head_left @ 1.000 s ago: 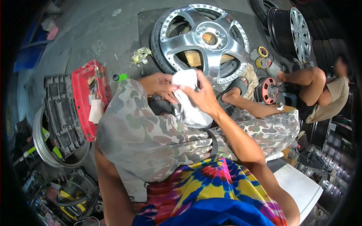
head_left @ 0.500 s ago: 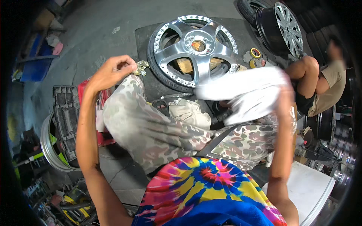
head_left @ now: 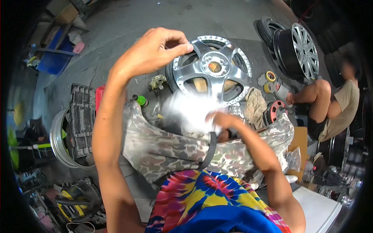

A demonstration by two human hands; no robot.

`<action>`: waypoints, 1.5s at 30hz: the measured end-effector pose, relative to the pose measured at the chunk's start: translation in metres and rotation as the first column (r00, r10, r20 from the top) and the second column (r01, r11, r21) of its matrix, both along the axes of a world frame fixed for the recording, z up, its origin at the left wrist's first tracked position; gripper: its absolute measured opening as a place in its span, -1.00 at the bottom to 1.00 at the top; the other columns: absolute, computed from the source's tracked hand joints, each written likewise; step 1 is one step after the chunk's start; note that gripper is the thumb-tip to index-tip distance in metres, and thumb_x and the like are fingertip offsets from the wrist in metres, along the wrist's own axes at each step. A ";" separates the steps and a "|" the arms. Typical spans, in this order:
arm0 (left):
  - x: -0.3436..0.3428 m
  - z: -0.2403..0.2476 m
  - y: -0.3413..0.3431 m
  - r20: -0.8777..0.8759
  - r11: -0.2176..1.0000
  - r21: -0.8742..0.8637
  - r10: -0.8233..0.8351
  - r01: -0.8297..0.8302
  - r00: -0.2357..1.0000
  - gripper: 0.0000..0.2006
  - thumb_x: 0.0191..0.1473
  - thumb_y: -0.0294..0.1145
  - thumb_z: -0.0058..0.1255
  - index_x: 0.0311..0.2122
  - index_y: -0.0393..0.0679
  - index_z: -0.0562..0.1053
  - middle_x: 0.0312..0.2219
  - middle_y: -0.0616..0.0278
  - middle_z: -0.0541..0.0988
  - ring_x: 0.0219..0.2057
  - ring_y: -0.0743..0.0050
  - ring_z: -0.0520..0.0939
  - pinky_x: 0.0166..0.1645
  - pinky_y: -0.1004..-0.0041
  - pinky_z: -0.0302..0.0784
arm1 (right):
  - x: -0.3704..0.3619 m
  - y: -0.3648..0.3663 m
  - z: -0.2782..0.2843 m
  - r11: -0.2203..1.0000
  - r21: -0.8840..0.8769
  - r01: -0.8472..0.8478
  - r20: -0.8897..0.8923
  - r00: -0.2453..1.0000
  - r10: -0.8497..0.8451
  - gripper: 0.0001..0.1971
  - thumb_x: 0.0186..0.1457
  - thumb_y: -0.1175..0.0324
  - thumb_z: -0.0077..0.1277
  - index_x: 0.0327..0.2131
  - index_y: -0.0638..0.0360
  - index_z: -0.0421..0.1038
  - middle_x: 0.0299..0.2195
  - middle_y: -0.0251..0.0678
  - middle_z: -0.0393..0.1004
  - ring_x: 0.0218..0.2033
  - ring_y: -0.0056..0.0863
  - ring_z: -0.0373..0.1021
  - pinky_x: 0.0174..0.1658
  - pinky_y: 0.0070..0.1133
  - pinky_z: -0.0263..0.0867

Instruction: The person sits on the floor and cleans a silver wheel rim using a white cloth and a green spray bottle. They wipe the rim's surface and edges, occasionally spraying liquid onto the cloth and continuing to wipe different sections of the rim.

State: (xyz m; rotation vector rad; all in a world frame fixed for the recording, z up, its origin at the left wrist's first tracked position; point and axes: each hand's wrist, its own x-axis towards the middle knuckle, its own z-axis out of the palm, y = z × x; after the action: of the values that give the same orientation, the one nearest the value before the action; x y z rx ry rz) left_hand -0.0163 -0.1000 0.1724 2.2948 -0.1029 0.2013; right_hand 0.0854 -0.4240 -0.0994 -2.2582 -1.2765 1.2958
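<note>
My left hand (head_left: pixel 157 50) is raised over the upper left of the polished five-spoke wheel rim (head_left: pixel 211 85). Its thumb and fingers come together in a pinch; whatever may be between them does not show. My right hand (head_left: pixel 222 119) grips a white cloth (head_left: pixel 192 110), smeared by motion, above my lap and just on the near side of the rim. The rim lies face up on a black tire (head_left: pixel 169 75). A crumpled yellowish wad (head_left: pixel 157 82) lies left of the tire. Camouflage fabric (head_left: pixel 163 151) covers my legs.
Right of the rim lie a beige rag (head_left: pixel 254 106), a red-and-black reel (head_left: pixel 278 110) and tape rolls (head_left: pixel 270 76). Another person (head_left: pixel 340 103) sits at the right, near a standing black-and-silver wheel (head_left: pixel 301 52). A green-capped bottle (head_left: pixel 140 101) and an open black case (head_left: pixel 82 120) are at left.
My left hand has risen and moved right, over the rim. My right hand has swung the white cloth leftward across my lap. The view has shifted, uncovering the beige rag and reel.
</note>
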 end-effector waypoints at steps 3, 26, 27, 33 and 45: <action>-0.003 -0.021 0.016 -0.155 0.989 0.088 0.128 -0.115 0.980 -0.68 0.29 -0.17 0.14 -0.31 -0.29 0.57 -0.50 0.41 0.53 -0.45 0.67 0.37 -0.34 0.51 0.26 | -0.051 -0.025 0.009 0.998 0.044 0.054 -0.294 0.955 -0.039 -0.52 -0.02 0.49 -0.04 0.02 0.19 0.60 -0.04 0.00 0.63 0.04 -0.13 0.51 0.19 -0.41 0.34; -0.014 -0.075 0.049 -0.261 0.984 0.054 0.179 -0.171 0.949 -0.68 0.25 -0.19 0.15 -0.22 -0.33 0.61 -0.52 0.21 0.58 -0.46 0.47 0.46 -0.27 0.39 0.42 | 0.043 -0.162 -0.009 0.917 0.310 0.251 0.440 0.817 -0.372 -0.54 0.10 0.40 -0.07 0.06 0.39 0.49 -0.04 -0.03 0.59 -0.03 -0.24 0.48 0.07 -0.37 0.40; -0.025 -0.081 0.060 -0.299 0.979 0.049 0.202 -0.197 0.933 -0.67 0.25 -0.19 0.15 -0.22 -0.34 0.61 -0.52 0.21 0.59 -0.45 0.47 0.46 -0.27 0.39 0.42 | 0.069 -0.167 0.046 0.780 0.398 0.484 0.406 0.669 -0.622 -0.55 0.15 0.40 -0.07 0.09 0.37 0.46 -0.06 -0.04 0.58 -0.05 -0.27 0.47 0.05 -0.37 0.40; -0.030 -0.078 0.076 -0.316 0.970 0.082 0.244 -0.230 0.917 -0.66 0.25 -0.18 0.15 -0.20 -0.34 0.61 -0.46 0.16 0.63 -0.40 0.46 0.51 -0.21 0.36 0.46 | 0.120 -0.290 0.332 -0.261 0.920 -0.292 -0.347 -0.302 -0.888 -0.68 0.17 0.49 0.04 -0.02 0.46 0.41 -0.12 -0.07 0.52 -0.20 -0.23 0.52 -0.15 -0.36 0.53; -0.008 -0.057 0.045 -0.192 0.976 0.077 0.215 -0.204 0.957 -0.64 0.20 -0.13 0.21 -0.20 -0.31 0.62 -0.50 0.07 0.62 -0.45 0.33 0.56 -0.29 0.27 0.48 | 0.021 0.080 0.055 0.992 0.019 -0.126 -0.326 0.937 0.125 -0.56 0.01 0.49 0.01 0.03 0.24 0.51 -0.04 -0.20 0.61 -0.04 -0.36 0.48 0.06 -0.48 0.37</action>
State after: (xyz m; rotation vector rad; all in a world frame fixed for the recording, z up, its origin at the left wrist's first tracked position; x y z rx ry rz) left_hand -0.0243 -0.0552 0.1154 2.3674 0.2421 0.0755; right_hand 0.1063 -0.3440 -0.0448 -1.8826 -1.3092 1.6350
